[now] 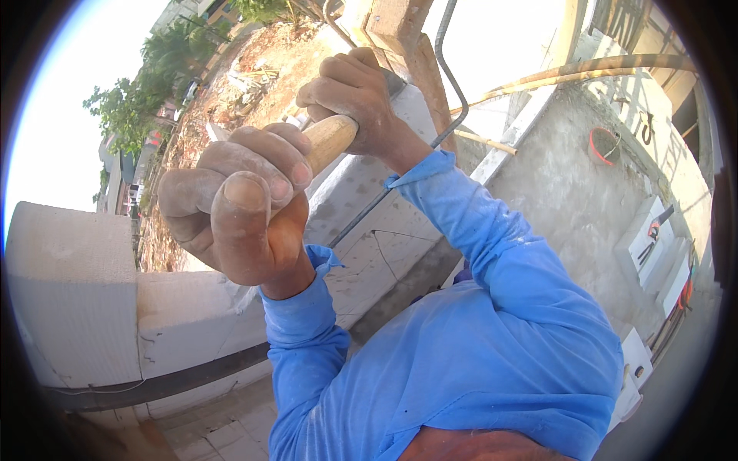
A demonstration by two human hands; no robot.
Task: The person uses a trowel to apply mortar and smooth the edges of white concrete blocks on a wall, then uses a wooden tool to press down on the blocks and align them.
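Note:
My left hand (238,200), dusty and closed in a fist, grips a pale wooden handle (329,144). The handle's rounded end sticks out toward my right hand; the rest of the tool is hidden by my fingers. Close beyond it, my right hand (350,96) is closed too, with its fingers curled over the top of a light block wall (415,115). What it holds cannot be made out, though a dark grey piece (393,82) shows beside its knuckles. Both forearms are in blue sleeves (492,223).
A bent steel bar (442,46) rises by my right wrist. Behind it stands a wooden post (430,84). White blocks (73,292) line the left. On the grey floor at right are an orange-rimmed bucket (603,146) and a hand tool (657,223) on a block.

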